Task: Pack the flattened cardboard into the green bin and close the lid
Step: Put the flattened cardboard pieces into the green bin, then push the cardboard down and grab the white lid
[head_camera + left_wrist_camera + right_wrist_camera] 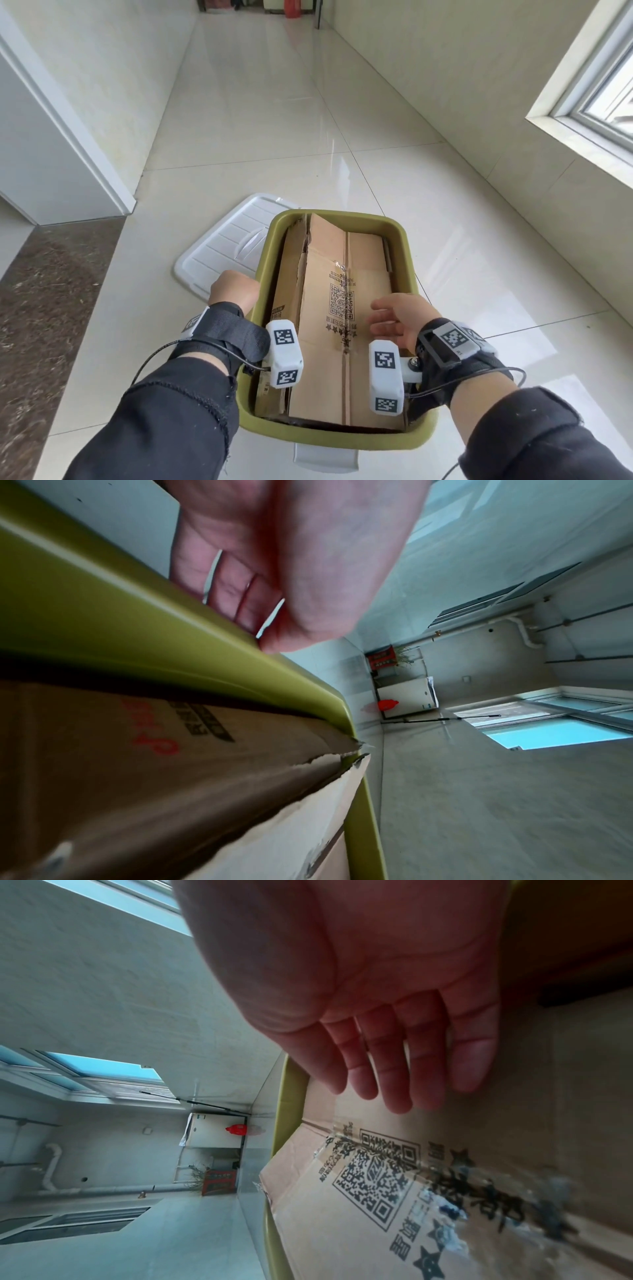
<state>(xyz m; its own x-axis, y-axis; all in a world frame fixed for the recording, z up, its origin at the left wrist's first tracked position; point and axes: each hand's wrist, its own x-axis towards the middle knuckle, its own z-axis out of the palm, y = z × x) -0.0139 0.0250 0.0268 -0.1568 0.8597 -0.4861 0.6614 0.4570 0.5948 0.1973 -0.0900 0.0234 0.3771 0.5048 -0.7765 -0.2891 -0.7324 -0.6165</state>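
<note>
The flattened brown cardboard (337, 318) is already lying inside the olive-green plastic bin (406, 255); right hand (399, 320) is hovering spread above it, left hand (233, 286) is curling over the rim, while the white ribbed lid (222, 246) is waiting on the floor.

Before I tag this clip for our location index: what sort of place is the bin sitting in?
Probably an indoor corridor or enclosed balcony of a home: glossy floor tiles run between plain pale walls, with a window along the right. The green bin sits directly on the floor.
</note>
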